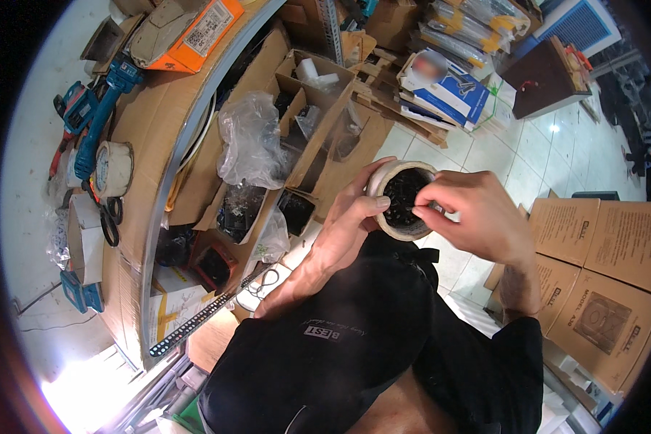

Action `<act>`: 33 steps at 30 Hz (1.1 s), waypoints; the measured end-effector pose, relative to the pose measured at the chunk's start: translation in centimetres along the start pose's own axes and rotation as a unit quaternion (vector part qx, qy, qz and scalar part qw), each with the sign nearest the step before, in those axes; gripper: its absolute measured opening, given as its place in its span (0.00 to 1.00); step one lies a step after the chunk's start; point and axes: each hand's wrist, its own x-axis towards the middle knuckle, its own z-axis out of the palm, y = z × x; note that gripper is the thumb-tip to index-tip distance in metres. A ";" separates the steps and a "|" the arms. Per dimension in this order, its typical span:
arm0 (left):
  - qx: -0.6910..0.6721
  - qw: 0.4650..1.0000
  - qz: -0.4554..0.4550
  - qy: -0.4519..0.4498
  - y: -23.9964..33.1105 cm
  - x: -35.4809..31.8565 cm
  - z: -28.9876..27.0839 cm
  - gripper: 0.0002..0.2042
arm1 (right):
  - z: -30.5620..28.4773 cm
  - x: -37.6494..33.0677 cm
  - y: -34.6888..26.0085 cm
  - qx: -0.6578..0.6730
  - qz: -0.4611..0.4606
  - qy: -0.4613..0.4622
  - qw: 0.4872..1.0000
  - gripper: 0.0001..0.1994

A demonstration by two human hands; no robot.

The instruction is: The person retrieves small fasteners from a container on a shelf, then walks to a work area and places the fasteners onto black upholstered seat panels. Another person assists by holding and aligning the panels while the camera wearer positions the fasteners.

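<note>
My left hand (346, 230) is wrapped round a short, round, cream-coloured tub (392, 171), its thumb on the near rim. The tub is tilted so that its mouth faces me. Inside lie many small black pieces (399, 201) that look like screws. At the tub's right side is my right hand (477, 215), with thumb and forefinger pinched together over the opening. What those fingertips hold, if anything, is too small to make out.
On the left, a cardboard-covered shelf (148, 145) bears a blue cordless tool (98, 123) and a tape roll (113, 168). Below it stands a divided cardboard box (325, 119) with plastic bags (249, 137). Cartons (593, 267) are stacked at right on the tiled floor (495, 163).
</note>
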 end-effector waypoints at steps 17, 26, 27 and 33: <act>0.000 1.000 -0.012 -0.009 -0.3 -0.3 0.3 0.36 | 0.4 -1.7 -0.3 0.018 -0.041 0.037 0.998 0.05; 0.014 0.999 -0.035 -0.001 -0.4 -0.6 0.3 0.35 | 0.9 0.4 -0.4 -0.183 -0.132 -0.148 0.963 0.03; 0.014 0.999 -0.036 0.002 -0.4 -0.6 0.2 0.35 | 1.0 0.5 -0.4 -0.186 -0.139 -0.142 0.962 0.04; 0.029 0.999 -0.034 -0.026 -0.5 -0.7 -0.6 0.33 | 1.8 0.8 -0.2 -0.196 -0.160 -0.137 0.958 0.06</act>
